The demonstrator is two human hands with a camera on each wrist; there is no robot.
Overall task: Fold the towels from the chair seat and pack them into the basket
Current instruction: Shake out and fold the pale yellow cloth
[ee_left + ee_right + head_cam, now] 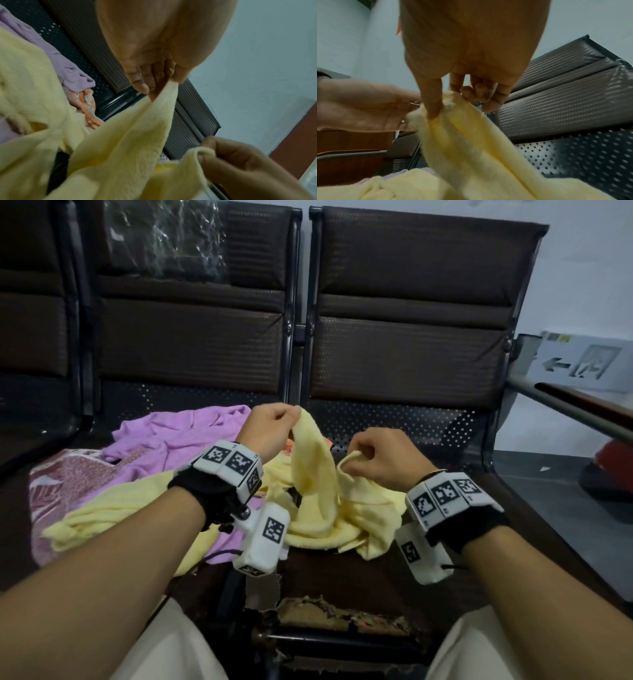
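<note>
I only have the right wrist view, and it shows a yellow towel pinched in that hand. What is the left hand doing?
Observer: The left hand pinches another edge of the same yellow towel that the right hand holds.
Operator: Any other towels waiting?
Observer: Yes, a purple towel lies crumpled and unfolded to the left of the yellow one.
Operator: And where is the basket?
Observer: No basket shows in any view.
</note>
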